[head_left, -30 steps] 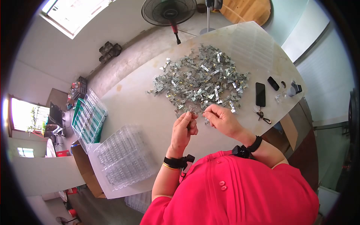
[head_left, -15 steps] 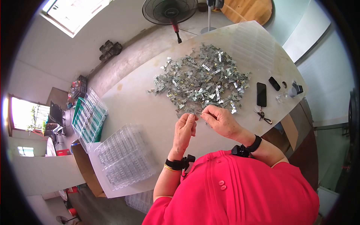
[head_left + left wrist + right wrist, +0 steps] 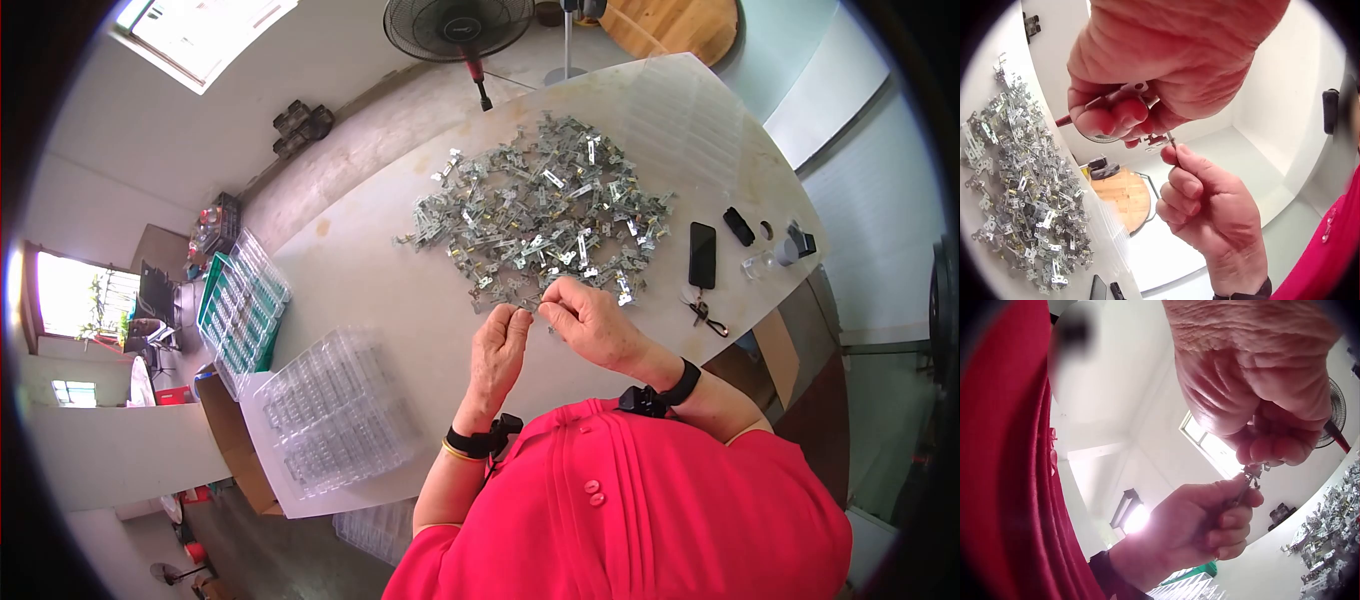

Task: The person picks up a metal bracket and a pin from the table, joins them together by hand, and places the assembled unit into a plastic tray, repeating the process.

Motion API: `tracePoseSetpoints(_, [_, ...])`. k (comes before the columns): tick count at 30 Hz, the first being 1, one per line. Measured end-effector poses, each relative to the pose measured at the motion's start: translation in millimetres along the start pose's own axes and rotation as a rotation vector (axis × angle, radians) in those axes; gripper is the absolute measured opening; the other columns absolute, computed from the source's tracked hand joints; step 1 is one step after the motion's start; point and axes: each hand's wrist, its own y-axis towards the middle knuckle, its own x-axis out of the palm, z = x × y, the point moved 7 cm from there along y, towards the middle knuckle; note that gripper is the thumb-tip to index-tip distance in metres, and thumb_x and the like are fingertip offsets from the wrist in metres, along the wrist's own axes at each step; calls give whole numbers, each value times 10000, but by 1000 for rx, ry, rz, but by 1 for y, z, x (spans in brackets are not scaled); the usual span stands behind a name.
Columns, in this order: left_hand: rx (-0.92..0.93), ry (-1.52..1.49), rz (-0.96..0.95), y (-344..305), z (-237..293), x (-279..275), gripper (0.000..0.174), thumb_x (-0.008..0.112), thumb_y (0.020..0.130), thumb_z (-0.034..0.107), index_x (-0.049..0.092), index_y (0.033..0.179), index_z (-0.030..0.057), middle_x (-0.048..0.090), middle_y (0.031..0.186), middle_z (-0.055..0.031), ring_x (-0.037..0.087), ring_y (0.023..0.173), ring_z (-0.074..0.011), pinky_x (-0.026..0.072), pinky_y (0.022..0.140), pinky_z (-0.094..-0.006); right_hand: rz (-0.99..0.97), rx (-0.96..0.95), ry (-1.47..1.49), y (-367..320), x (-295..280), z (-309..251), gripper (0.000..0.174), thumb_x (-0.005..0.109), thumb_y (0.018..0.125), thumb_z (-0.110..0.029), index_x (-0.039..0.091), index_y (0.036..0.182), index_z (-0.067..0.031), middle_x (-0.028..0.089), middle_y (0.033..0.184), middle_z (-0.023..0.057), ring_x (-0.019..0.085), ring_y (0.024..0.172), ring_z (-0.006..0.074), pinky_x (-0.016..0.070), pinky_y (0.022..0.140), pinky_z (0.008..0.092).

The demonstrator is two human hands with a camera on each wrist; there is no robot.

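My left hand [image 3: 497, 352] grips a small metal bracket [image 3: 1117, 95] in its curled fingers; the holed end shows in the left wrist view. Facing it, my right hand [image 3: 598, 328] pinches a thin metal piece [image 3: 1173, 143] between thumb and forefinger, right at the bracket's end. I cannot tell what kind of piece this is. From the right wrist view, the metal parts [image 3: 1251, 477] meet between both hands' fingertips. Just beyond the hands spreads a wide pile of similar metal brackets [image 3: 545, 210] on the table [image 3: 360, 265].
Clear plastic trays [image 3: 335, 410] are stacked at the table's left, near a green tray [image 3: 240, 310]. On the right lie a phone [image 3: 703, 255], keys [image 3: 710, 318], a black object [image 3: 738, 226] and a clear cup [image 3: 762, 264]. A fan [image 3: 460, 30] stands behind the table.
My left hand has turned so more of its back faces up, and the metal that showed above its fingers is mostly hidden in the head view. The fingertips of both hands have drawn closer.
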Motion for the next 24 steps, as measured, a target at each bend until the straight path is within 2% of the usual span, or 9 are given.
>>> tracePoseSetpoints(5, [90, 122, 62, -5, 15, 0, 219, 585, 996, 217, 595, 901, 20, 492, 659, 9, 439, 608, -78, 397, 538, -269, -107, 141, 193, -1, 0, 4, 205, 580, 977, -188, 553, 1086, -18, 657, 708, 107, 623, 611, 166, 478, 571, 350])
tracePoseSetpoints(10, [156, 228, 114, -10, 21, -2, 184, 609, 978, 182, 584, 913, 12, 511, 666, -63, 456, 611, -122, 427, 557, -314, -141, 140, 206, -1, 9, 8, 180, 587, 975, -200, 588, 1049, -36, 652, 700, 75, 613, 598, 144, 471, 554, 347])
tracePoseSetpoints(13, [205, 297, 129, -14, 26, -3, 173, 608, 973, 176, 585, 913, 16, 542, 670, -129, 496, 573, -201, 442, 559, -345, -155, 137, 97, -2, 7, 5, 156, 609, 964, -190, 614, 1040, -54, 625, 725, 51, 588, 622, 122, 459, 562, 314])
tracePoseSetpoints(15, [221, 418, 122, -18, 31, -3, 196, 590, 974, 221, 538, 910, 44, 597, 717, -204, 599, 681, -424, 460, 573, -460, -179, 152, 18, -4, 9, 8, 138, 621, 961, -172, 624, 1042, -60, 597, 747, 26, 560, 654, 86, 451, 580, 279])
tracePoseSetpoints(17, [222, 444, 106, -19, 26, -3, 206, 583, 977, 227, 527, 899, 45, 598, 720, -201, 599, 687, -425, 457, 577, -471, -39, -42, -109, -4, 6, 4, 171, 647, 925, -249, 659, 985, -89, 596, 719, 67, 584, 662, 199, 459, 603, 330])
tracePoseSetpoints(21, [294, 509, -33, -25, 27, 7, 229, 563, 980, 231, 497, 862, 47, 598, 750, -216, 590, 714, -442, 456, 593, -493, 43, -84, -64, -5, 6, 2, 145, 651, 929, -222, 658, 952, -79, 555, 713, 48, 546, 690, 171, 451, 631, 312])
tracePoseSetpoints(22, [339, 521, -31, -27, 23, 9, 237, 565, 988, 254, 536, 910, 31, 603, 709, -136, 609, 652, -368, 460, 576, -449, 107, -106, -35, -5, 2, -2, 129, 643, 938, -203, 649, 950, -75, 548, 705, 37, 536, 673, 149, 444, 613, 304])
tracePoseSetpoints(23, [342, 519, -32, -28, 18, 8, 237, 565, 988, 254, 536, 910, 31, 603, 709, -136, 609, 652, -368, 460, 576, -449, 174, -128, -7, -4, -3, -5, 114, 636, 947, -185, 640, 948, -71, 541, 697, 26, 525, 656, 127, 436, 595, 295])
tracePoseSetpoints(24, [189, 265, -75, -25, 4, 4, 242, 557, 997, 270, 563, 942, 34, 571, 680, -76, 582, 605, -285, 449, 549, -401, 179, -128, -10, -4, -5, -10, 114, 636, 947, -185, 640, 948, -71, 541, 697, 26, 525, 656, 127, 436, 595, 295])
